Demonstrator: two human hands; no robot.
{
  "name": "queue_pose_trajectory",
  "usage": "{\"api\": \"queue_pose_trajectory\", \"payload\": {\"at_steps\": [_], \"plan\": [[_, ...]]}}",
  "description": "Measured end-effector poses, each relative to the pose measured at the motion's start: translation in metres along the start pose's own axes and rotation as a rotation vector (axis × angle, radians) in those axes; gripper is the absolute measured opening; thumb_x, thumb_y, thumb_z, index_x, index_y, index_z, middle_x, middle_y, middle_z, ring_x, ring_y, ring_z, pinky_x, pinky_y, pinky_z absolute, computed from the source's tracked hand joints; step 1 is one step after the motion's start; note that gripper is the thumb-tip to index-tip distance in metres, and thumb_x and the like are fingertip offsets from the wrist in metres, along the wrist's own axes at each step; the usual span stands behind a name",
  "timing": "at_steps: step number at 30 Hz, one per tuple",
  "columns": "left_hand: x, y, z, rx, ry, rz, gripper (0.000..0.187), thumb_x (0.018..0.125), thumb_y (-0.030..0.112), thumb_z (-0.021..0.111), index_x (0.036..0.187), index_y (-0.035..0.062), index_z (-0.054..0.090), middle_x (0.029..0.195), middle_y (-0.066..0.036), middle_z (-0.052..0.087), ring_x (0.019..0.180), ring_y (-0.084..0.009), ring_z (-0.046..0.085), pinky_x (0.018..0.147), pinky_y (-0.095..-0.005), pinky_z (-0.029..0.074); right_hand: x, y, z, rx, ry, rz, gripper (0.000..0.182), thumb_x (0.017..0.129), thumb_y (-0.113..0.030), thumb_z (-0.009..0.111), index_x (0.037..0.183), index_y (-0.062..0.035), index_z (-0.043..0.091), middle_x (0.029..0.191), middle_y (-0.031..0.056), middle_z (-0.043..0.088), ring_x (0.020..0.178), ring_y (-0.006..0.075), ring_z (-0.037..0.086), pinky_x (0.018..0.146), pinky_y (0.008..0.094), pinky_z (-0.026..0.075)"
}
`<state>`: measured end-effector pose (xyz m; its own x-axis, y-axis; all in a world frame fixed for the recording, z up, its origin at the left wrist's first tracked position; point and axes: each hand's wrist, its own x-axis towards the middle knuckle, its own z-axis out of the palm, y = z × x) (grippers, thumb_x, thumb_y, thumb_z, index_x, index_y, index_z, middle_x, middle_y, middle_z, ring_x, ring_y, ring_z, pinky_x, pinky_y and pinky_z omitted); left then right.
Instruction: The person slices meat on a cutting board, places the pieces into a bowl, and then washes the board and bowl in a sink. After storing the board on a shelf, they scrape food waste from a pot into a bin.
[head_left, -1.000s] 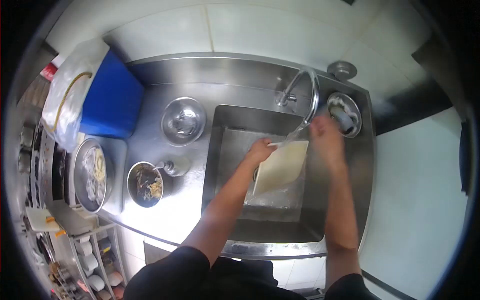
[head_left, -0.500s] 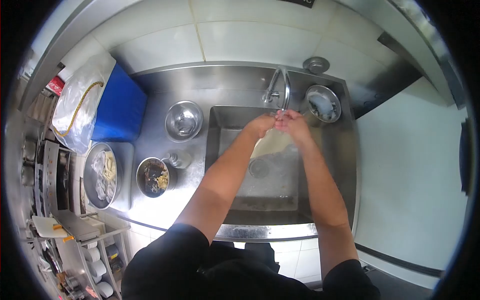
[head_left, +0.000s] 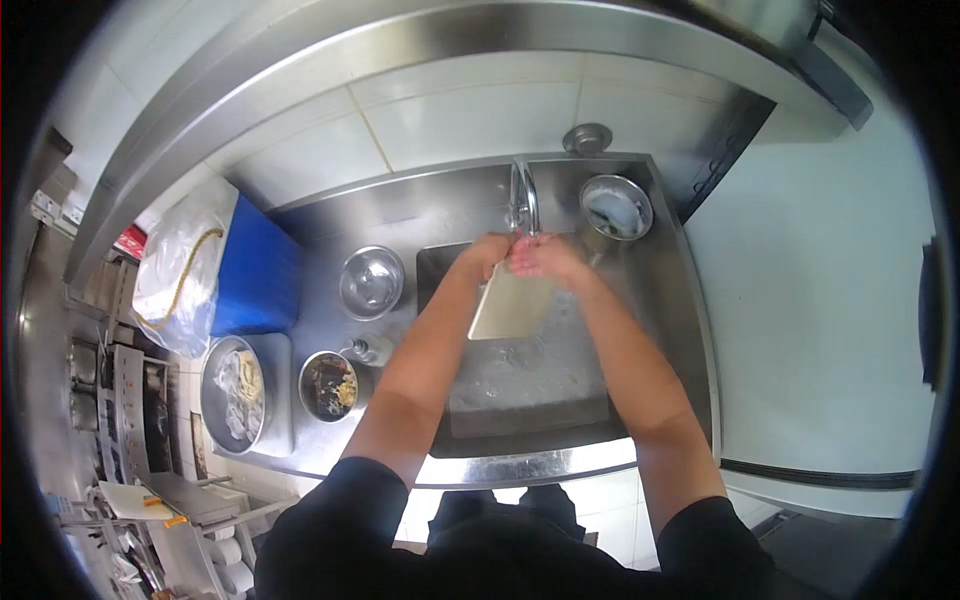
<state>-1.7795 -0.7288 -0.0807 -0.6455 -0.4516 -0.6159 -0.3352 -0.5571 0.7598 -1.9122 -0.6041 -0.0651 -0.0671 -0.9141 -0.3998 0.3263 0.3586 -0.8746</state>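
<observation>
Under the spout of the faucet [head_left: 530, 195], my two hands are close together at the back of the steel sink [head_left: 530, 420]. My left hand [head_left: 488, 254] is closed at the top edge of a flat, pale board [head_left: 512, 303], which hangs tilted over the basin. Beside it, my right hand [head_left: 543, 256] lies near the board's top with its fingers extended under the faucet. Water wets the sink floor below the board.
Left of the sink are a steel bowl [head_left: 371, 283], a clear bottle [head_left: 370, 350], a pot with food scraps [head_left: 328, 386], a large bowl of cloth-like items [head_left: 238, 394] and a blue box [head_left: 258, 270]. A metal pot [head_left: 615, 208] stands back right.
The camera view has shifted and tilted. The pale board now shows more fully and more upright below my hands, which remain by the faucet. My right hand's fingers look more extended.
</observation>
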Motion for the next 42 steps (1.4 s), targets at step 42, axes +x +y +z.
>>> {"api": "queue_pose_trajectory", "payload": {"at_steps": [42], "plan": [[-0.342, -0.179, 0.029, -0.11, 0.573, 0.167, 0.036, 0.099, 0.032, 0.07, 0.109, -0.0017, 0.076, 0.097, -0.01, 0.077, 0.088, -0.0182, 0.07, 0.08, -0.0328, 0.054, 0.006, 0.09, 0.121, -1.059, -0.293, -0.224, 0.036, 0.091, -0.035, 0.072, 0.105, -0.0022, 0.074, 0.098, 0.0204, 0.075, 0.09, 0.0347, 0.073, 0.08, 0.0444, 0.056]]}}
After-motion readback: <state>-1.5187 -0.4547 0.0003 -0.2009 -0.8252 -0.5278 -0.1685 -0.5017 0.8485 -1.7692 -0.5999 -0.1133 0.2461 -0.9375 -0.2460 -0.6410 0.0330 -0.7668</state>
